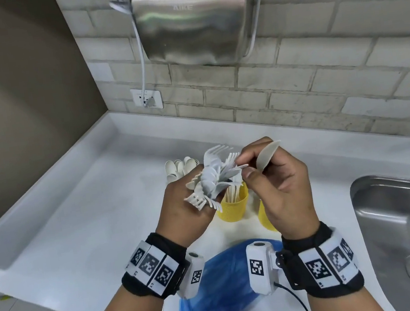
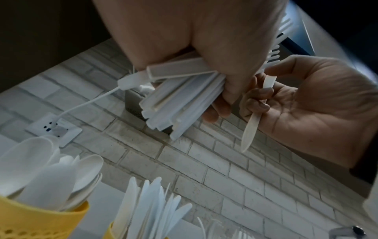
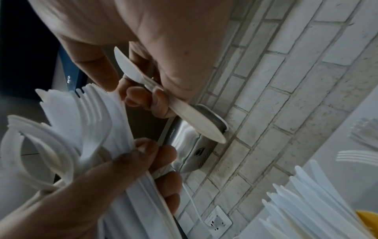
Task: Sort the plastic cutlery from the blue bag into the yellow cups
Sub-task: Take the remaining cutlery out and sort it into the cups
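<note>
My left hand (image 1: 180, 210) grips a fanned bundle of white plastic cutlery (image 1: 210, 180), mostly forks, above the counter. My right hand (image 1: 281, 189) holds a spoon (image 1: 267, 153) in its curled fingers, with what looks like a knife (image 3: 124, 63) beside it. Its thumb and forefinger touch the top of the bundle (image 3: 81, 121). Below stand the yellow cups: one with knives (image 1: 233, 207), one half hidden by my right hand (image 1: 265, 217), and one behind my left hand that shows only its spoons (image 1: 179, 167). The crumpled blue bag (image 1: 216, 292) lies between my wrists.
A steel sink (image 1: 402, 220) is sunk into the white counter (image 1: 90, 222) at the right. A metal hand dryer (image 1: 193, 18) hangs on the brick wall, its cord running to an outlet (image 1: 147, 99). The counter's raised edge runs along the left.
</note>
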### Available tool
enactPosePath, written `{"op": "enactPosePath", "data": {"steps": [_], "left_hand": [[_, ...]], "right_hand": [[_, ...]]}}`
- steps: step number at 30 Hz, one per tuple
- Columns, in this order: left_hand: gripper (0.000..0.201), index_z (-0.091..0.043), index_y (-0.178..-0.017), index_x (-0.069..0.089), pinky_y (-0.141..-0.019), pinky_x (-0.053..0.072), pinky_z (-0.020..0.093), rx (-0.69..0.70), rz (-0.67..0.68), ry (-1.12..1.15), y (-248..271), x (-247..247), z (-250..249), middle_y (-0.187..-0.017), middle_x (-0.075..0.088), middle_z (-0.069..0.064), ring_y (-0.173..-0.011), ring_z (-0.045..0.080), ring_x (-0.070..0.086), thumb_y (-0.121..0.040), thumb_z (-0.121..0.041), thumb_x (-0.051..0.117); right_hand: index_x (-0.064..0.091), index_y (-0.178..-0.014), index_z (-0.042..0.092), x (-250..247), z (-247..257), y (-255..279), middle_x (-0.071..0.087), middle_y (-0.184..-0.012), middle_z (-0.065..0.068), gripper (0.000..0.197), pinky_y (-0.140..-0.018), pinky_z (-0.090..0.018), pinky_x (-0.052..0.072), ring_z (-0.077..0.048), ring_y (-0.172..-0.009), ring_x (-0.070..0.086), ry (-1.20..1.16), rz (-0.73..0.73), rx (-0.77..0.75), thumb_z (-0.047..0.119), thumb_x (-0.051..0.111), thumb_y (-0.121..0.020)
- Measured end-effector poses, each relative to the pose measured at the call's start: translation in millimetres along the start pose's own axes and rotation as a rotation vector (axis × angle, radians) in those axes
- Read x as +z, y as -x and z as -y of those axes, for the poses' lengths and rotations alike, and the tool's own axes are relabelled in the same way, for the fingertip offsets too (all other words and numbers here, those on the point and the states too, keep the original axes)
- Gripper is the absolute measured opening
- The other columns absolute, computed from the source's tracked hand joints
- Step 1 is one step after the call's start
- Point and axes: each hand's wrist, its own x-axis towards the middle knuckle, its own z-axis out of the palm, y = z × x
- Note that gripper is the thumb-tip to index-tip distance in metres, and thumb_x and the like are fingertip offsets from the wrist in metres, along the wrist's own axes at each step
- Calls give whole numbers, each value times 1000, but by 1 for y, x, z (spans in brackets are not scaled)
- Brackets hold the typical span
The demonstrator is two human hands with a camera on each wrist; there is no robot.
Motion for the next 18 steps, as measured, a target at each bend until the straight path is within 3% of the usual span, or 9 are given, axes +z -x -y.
{"op": "enactPosePath", "data": {"steps": [3,5,7,9,12,15,18], "left_hand": [[34,-43,-83,44,-67,47,41,28,2,-11,-3,2,19,-73,48,-19,-68,31,49,-85,-13,61],[22,-31,-85,47,-64,48,38,8,-11,-29,-3,0,24,-72,43,-15,-68,33,49,-83,-14,60],[10,-21,-91,57,-67,51,38,-2,-19,-46,-1,-1,28,-74,51,-12,-73,32,55,-85,-16,62],[15,-13,-96,65,-77,52,36,-38,-16,-33,-1,-2,30,-83,65,-5,-83,32,62,-83,-7,70],[29,-16,-96,67,-83,53,29,-109,-9,11,1,-1,32,-89,70,0,-93,33,66,-78,5,76],[18,-29,-92,70,-86,56,35,-172,-32,131,1,-4,22,-92,73,-9,-100,31,68,-85,-14,79],[12,-43,-84,63,-85,56,37,-154,-26,109,-2,-7,0,-88,71,-6,-92,30,69,-89,-36,71]], "right_hand": [[67,-88,10,2,-5,-2,62,-88,-15,25,-81,-33,49,-23,-86,62,44,12,-34,-12,56,-84],[68,-89,11,3,-8,-3,63,-89,-17,26,-81,-32,50,-23,-87,63,63,17,-33,-12,57,-85],[69,-91,12,3,-11,-4,65,-91,-16,24,-82,-32,51,-23,-88,65,88,17,-22,-10,59,-88],[71,-94,12,3,-12,-4,66,-92,-12,20,-81,-34,51,-23,-88,65,114,16,-20,-6,62,-91],[72,-98,11,1,-12,-6,66,-94,-6,13,-74,-36,49,-23,-79,63,117,-13,-13,2,63,-95],[70,-99,9,-3,-11,-8,64,-95,-3,9,-72,-37,47,-24,-74,60,95,-64,0,7,62,-97],[68,-100,8,-3,-9,-9,62,-96,-9,6,-74,-32,46,-19,-77,59,85,-10,25,9,63,-96]]}}
